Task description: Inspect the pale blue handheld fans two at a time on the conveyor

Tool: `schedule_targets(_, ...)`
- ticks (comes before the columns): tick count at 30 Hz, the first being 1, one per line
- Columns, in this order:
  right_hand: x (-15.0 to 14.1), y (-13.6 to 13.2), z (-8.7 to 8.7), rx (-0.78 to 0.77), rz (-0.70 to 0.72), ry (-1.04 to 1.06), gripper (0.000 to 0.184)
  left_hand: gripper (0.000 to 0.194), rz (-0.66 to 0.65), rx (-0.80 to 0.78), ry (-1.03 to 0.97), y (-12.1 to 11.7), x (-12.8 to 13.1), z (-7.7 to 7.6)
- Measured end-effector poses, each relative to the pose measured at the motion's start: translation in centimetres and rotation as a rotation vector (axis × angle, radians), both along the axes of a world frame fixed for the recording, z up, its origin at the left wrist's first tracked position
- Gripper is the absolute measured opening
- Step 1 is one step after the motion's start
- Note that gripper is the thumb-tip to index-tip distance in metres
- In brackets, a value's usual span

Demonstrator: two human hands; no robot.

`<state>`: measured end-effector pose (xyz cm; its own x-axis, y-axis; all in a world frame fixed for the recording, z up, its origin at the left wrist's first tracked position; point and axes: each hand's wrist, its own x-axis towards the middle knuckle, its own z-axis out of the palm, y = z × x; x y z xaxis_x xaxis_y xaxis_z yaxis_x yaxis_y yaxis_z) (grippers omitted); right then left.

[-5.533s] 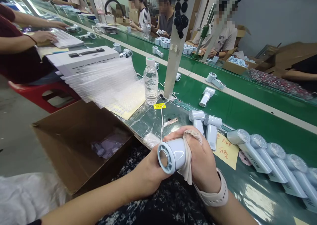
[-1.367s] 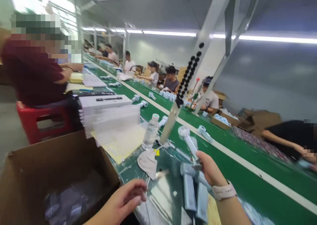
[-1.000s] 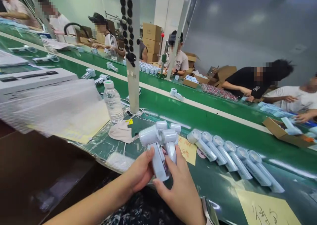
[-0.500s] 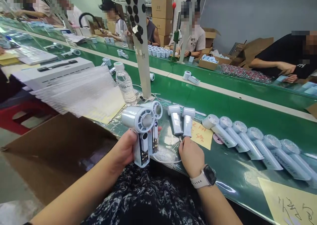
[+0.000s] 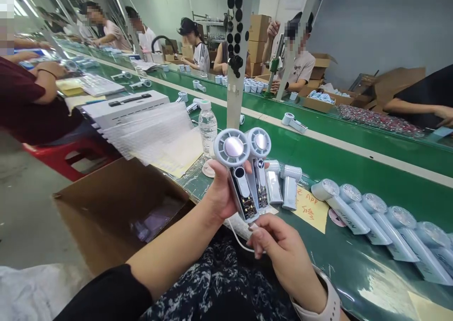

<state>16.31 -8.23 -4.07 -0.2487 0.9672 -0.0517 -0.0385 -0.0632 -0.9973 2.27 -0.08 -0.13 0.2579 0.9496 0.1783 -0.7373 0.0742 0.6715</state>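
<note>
My left hand [image 5: 223,191] is wrapped round two light-blue handheld fans held side by side. The nearer fan [image 5: 244,196] and the farther fan [image 5: 262,170] have their handles uncovered, with circuit boards showing. At the bottom end of the nearer handle, my right hand [image 5: 279,243] pinches the plug of a white cable [image 5: 238,238]. The plug meets the handle's base; whether it is inserted I cannot tell. Behind the fans, two more fans [image 5: 290,189] lie on the green bench. To the right, a row of several fans [image 5: 375,217] with printed handles lies slanted.
A water bottle [image 5: 207,127] stands by a metal post [image 5: 238,85]. Left of it lies a stack of white sheets [image 5: 152,132]. A cardboard box [image 5: 116,208] is below on the left. Co-workers sit along the green conveyor [image 5: 336,156], which carries another fan [image 5: 294,123].
My left hand has raised the two fans and moved them right, turning their fronts toward me. My right hand has brought the cable plug to the nearer fan's base. The view has shifted left.
</note>
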Motion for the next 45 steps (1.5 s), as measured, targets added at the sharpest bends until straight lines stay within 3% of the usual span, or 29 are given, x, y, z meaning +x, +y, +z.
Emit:
schedule_targets(4,-1.8,-0.4,-0.3,0.026,-0.020,0.160,0.041,0.070,0.030,-0.006,0.025,-0.3,0.0,-0.7)
schedule_targets(8,-3.3,-0.7,-1.1,-0.042,-0.125,0.258,0.043,0.067,0.161,0.038,0.036,-0.3,-0.2,-1.4)
schedule_targets(11,-3.1,-0.4,-0.9,0.015,-0.059,0.182,0.042,0.068,0.202,0.031,0.017,-0.5,-0.4,-1.4)
schedule_targets(15,-1.9,0.0,-0.5,0.157,0.049,-0.082,0.035,0.069,0.155,-0.070,-0.057,-0.9,-0.5,-1.3)
schedule_targets(20,-1.8,-0.4,-0.8,0.221,-0.027,0.050,0.036,0.065,0.037,-0.154,-0.163,-1.2,-0.6,-1.4)
schedule_targets(24,-2.0,-0.7,-1.2,0.095,-0.152,0.034,0.040,0.064,0.024,-0.069,-0.146,-1.2,-0.5,-1.3)
schedule_targets(31,-2.3,-0.8,-1.7,-0.101,-0.224,0.278,0.043,0.067,0.110,0.162,-0.038,-1.3,1.0,-1.9)
schedule_targets(37,0.9,0.3,-1.0,0.061,-0.116,0.178,0.039,0.068,-0.009,0.094,0.020,-1.1,0.9,-1.3)
schedule_targets(42,1.8,-0.1,-3.1,0.101,-0.228,0.201,0.040,0.062,-0.130,-0.055,0.078,-1.9,1.8,-1.2)
schedule_targets(45,2.0,-0.6,-4.2,0.226,-0.245,0.103,0.046,0.058,-0.034,-0.054,0.084,-1.7,2.0,-1.0)
